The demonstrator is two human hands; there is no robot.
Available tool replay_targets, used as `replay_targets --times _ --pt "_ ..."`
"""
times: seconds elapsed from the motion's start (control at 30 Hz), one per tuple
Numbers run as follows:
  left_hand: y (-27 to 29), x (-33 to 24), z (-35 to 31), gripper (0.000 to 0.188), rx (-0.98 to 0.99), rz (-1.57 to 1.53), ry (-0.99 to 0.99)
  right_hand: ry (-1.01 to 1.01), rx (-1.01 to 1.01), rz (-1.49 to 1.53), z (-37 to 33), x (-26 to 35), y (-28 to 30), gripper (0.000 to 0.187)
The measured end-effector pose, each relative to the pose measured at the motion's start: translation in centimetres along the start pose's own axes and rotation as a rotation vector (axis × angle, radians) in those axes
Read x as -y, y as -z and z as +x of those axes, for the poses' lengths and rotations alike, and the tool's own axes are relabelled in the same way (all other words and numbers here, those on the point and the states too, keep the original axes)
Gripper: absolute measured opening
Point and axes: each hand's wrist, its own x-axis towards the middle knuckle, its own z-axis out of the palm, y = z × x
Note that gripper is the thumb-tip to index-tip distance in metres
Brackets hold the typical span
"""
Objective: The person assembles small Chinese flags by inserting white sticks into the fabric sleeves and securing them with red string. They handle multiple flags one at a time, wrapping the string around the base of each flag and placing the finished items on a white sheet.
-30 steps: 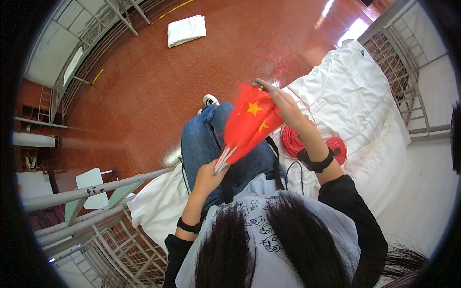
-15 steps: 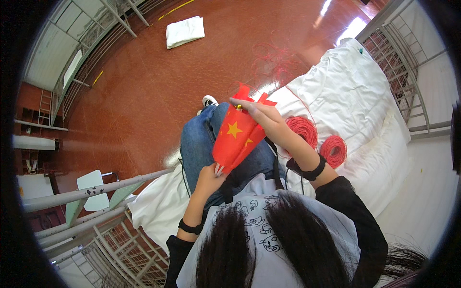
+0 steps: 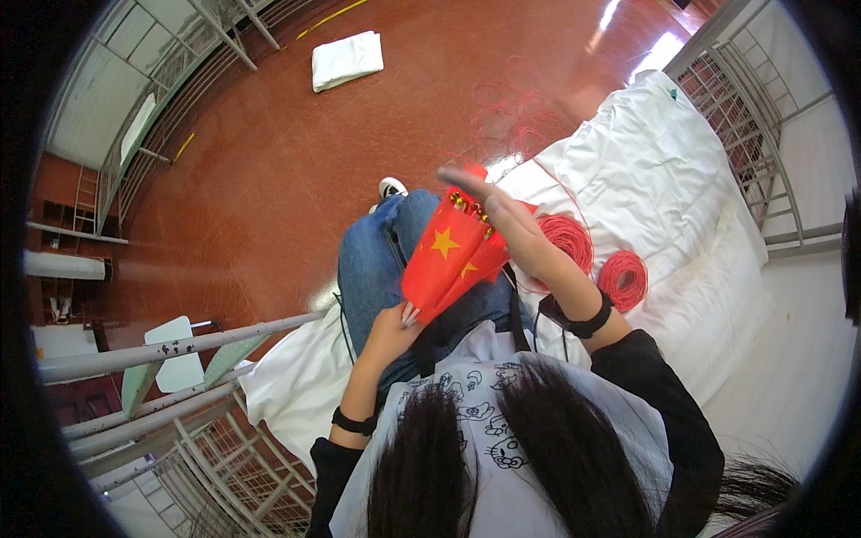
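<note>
A bundle of small red flags (image 3: 439, 260) with yellow stars stands tilted over my lap. My left hand (image 3: 391, 335) is closed round the white sticks (image 3: 410, 314) at its lower end. Gold tips (image 3: 468, 206) show among the cloth at the upper end. Over that end my right hand (image 3: 507, 215) is stretched out flat, fingers straight and together, its palm side against or close to the flags; whether it touches them all is hidden.
Two coils of red cord, one larger (image 3: 567, 242) and one smaller (image 3: 621, 280), lie on the white sheet (image 3: 668, 161) to my right. Loose red cord (image 3: 516, 112) trails on the brown floor. Farther off lies a folded white cloth (image 3: 348, 61). A metal bed rail (image 3: 193, 342) runs at my left.
My right hand has shifted slightly right and down at the flags' upper end, and more gold tips show. The left hand keeps its hold, with the bundle moved slightly right.
</note>
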Motion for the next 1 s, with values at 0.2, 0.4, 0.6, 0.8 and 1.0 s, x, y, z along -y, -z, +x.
replay_targets --times 0.2,0.4,0.6,0.8,1.0 --pt "0.4 -1.1 -0.6 0.025 -0.016 0.043 -0.014 0.071 -0.006 -0.181 -0.3 1.2 0.8 0.047" --pt "1.0 -0.9 -0.3 0.026 -0.004 0.089 0.025 0.187 0.157 -0.293 0.5 0.5 1.1 0.05" --pt "1.6 0.5 2.7 0.027 -0.14 -0.163 0.113 0.022 -0.429 0.136 1.8 -2.5 3.1 0.051" --pt "5.9 0.1 8.5 0.025 -0.283 -0.479 0.376 -0.238 -0.414 0.135 3.9 -8.7 3.2 0.045" --pt "10.4 2.3 17.6 0.018 -0.479 -0.712 0.344 -0.539 -0.372 0.169 8.0 -16.5 2.3 0.034"
